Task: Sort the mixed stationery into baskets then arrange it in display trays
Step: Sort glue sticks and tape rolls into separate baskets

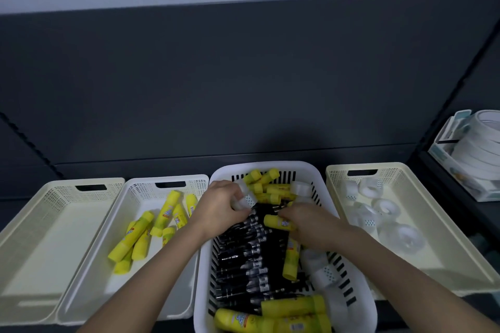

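- Pinching a clear tape roll point(247, 199), the left grip point(219, 204) is clamped on it above the mixed basket point(265, 164), midway along the front edge of the shelf point(135, 167).
- The right grip point(311, 224) curls round one end of a yellow glue stick point(277, 222).
- Both are likely light and stiff; the slick roll is best pinched through its core.

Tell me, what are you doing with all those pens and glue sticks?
A person is sorting mixed stationery. Both hands are in the middle basket, which holds black pens, yellow glue and clear tape. The left hand grips a tape roll, and the right hand grips a glue stick. The white basket to the left already holds sorted glue sticks, and the cream basket to the right holds sorted tape rolls.
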The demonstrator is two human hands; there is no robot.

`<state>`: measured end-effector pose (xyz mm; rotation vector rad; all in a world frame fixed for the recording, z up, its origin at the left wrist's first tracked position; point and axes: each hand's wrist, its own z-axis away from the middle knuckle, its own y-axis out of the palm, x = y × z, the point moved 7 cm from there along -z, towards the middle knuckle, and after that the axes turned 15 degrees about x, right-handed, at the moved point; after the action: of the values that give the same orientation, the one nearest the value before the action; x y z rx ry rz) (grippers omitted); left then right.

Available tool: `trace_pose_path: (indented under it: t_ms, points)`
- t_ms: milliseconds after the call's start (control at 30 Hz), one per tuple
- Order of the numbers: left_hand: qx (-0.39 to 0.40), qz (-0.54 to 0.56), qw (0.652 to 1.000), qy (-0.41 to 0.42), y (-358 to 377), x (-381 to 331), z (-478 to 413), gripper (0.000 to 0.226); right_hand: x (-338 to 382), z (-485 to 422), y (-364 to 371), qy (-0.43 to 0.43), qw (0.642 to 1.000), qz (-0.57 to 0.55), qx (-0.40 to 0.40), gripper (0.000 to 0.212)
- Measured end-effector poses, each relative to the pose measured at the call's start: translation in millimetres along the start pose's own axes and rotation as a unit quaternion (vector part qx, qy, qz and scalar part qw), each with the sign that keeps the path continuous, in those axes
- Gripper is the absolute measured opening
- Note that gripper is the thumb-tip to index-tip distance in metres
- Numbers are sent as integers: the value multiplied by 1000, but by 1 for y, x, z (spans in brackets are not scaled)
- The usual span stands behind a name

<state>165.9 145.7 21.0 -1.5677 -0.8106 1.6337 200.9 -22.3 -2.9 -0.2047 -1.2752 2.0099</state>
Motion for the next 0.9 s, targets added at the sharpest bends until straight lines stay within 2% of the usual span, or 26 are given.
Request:
trace_pose_path:
  t_ms: [167,300,400,633,700,767,833,900]
  points:
    - [-20,24,999,0,-2,7,12,25,-1,22,2,-42,999,28,0,26]
    - [-20,29,999,1,-2,4,18,25,16,26,17,-68,988,138,-34,24]
    - [-15,38,999,1,1,1,23,25,22,18,23,-79,979,183,-54,31]
    - [-15,45,999,16,-2,-8,30,29,11,10,17,-58,984,156,-58,21]
    - [-23,49,998,18,-4,-10,32,32,9,12,16,-55,991,95,-75,18]
    - [-38,54,998,19,-7,-12,34,31,4,16,10,-53,991,-60,-104,18]
    - [-61,80,995,12,-11,-10,34,26,-6,25,-3,-44,961,-218,-165,13]
    - [-75,97,992,10,-14,-14,30,23,-26,37,-13,-10,909,-343,-235,10]
